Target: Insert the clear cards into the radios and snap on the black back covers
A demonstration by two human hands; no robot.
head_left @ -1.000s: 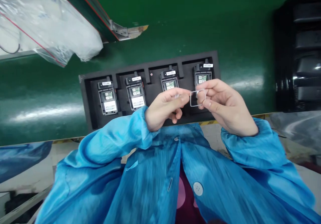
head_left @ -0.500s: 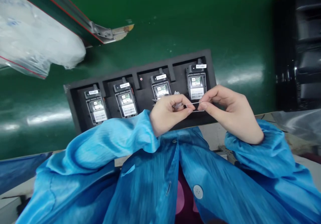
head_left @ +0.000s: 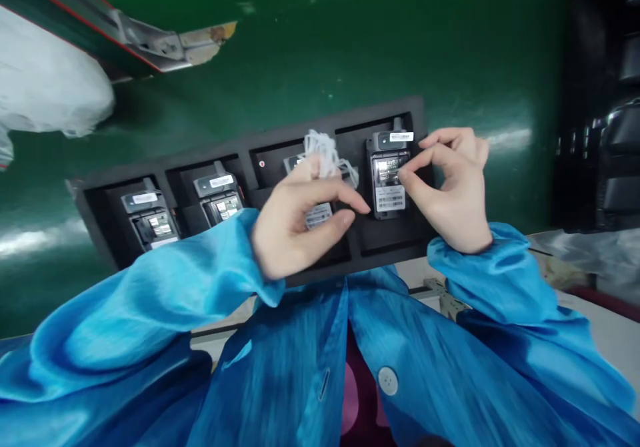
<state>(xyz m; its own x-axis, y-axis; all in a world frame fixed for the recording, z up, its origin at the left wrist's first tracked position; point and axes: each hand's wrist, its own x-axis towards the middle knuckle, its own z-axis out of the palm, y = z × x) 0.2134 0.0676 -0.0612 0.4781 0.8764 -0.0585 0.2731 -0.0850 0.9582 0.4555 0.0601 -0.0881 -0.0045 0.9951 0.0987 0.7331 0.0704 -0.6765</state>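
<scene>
My left hand [head_left: 305, 220] hovers over the third device in the tray, thumb and index finger apart. Its other fingers hold a bunch of thin whitish clear strips [head_left: 323, 150], which sticks up past the knuckles. My right hand [head_left: 447, 183] is at the rightmost black handheld device [head_left: 391, 197], its thumb and index finger pinched at the edge of the open battery bay. A thin clear piece of film [head_left: 387, 170] shines over that bay, at the fingertips. The device lies face down, with a white barcode label below the bay. My left hand partly hides the third device [head_left: 319, 215].
The black foam tray [head_left: 357, 233] has several compartments. Two more open-backed devices, one of them here [head_left: 217, 187], lie at its left. A plastic bag [head_left: 50, 73] and a metal bracket [head_left: 155, 40] stand at the far left of the green table [head_left: 400, 47]. Black trays [head_left: 620, 140] are at the right.
My hands have parted. The right one has moved up to the rightmost device's bay with the clear film; the left has moved left, and its bunch of strips now shows. The view has shifted slightly.
</scene>
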